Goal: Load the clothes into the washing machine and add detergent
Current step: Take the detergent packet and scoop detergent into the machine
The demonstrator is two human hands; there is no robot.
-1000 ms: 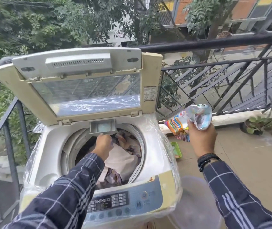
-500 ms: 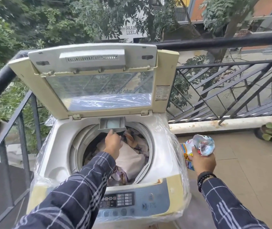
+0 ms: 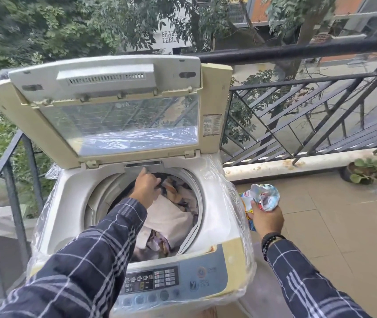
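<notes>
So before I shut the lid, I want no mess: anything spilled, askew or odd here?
No spill shows. The washing machine is wrapped in clear plastic film, and the detergent packet in the right hand is crumpled.

A white sign [image 3: 170, 37] beyond the trees reads "PRAB… LEELA".

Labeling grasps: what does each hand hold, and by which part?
Right hand grips the detergent packet around its lower half, crumpled open top up. Left hand holds nothing; fingertips touch the detergent drawer.
</notes>
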